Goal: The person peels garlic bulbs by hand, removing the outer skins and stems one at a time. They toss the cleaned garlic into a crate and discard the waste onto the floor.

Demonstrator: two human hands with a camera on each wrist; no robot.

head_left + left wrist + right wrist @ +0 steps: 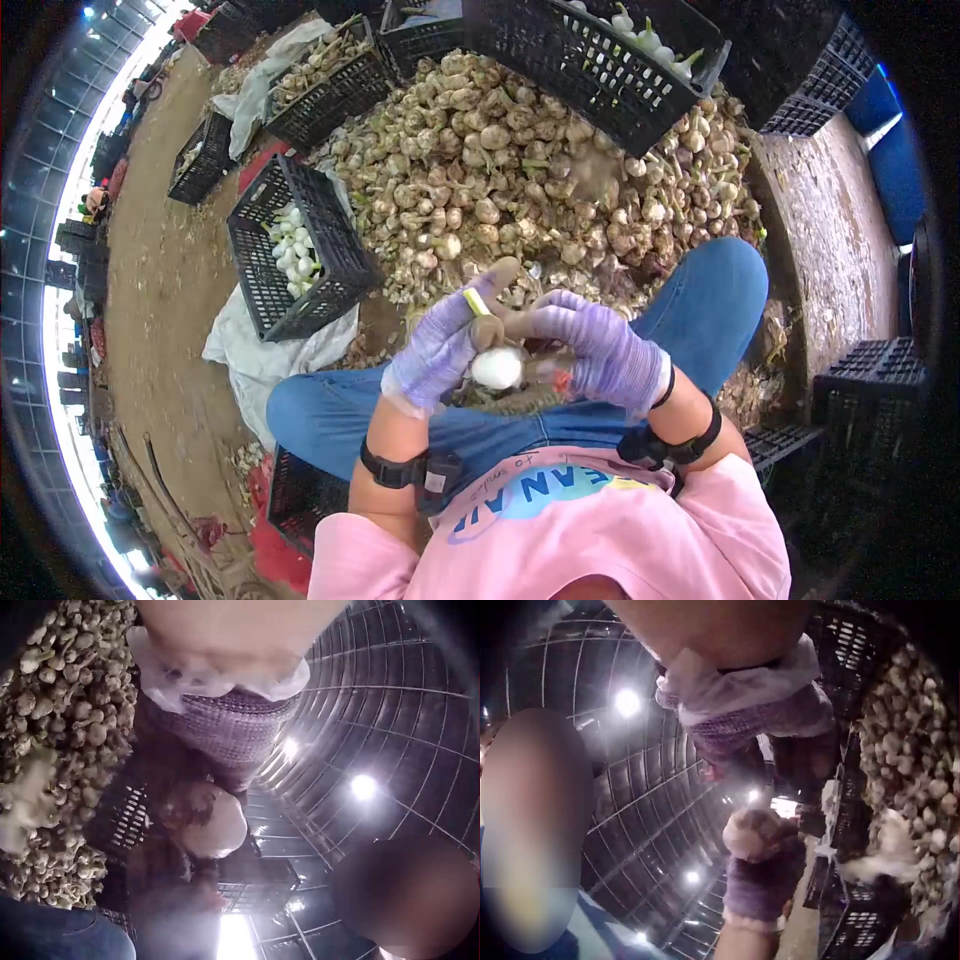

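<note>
A white peeled garlic bulb (497, 368) with a cut green stem (476, 302) is between the two hands, above the lap. The gloved left hand (445, 340) grips it, thumb and fingers around the bulb and stem. From the other side the gloved right hand (590, 345) reaches in with curled fingers at the bulb; something small and red (562, 382) shows by its lower fingers. In the left wrist view the bulb (217, 825) looks white with darker skin on one side. The right wrist view shows the bulb (751, 834) above the left hand (761, 889); the right fingertips are dark there.
A large heap of unpeeled garlic (480, 150) lies beyond the knees. Black crates with white bulbs stand at the left (290, 250) and at the top (640, 70). Another crate (325, 85) holds stems. White sacking (260, 350) lies under the left crate.
</note>
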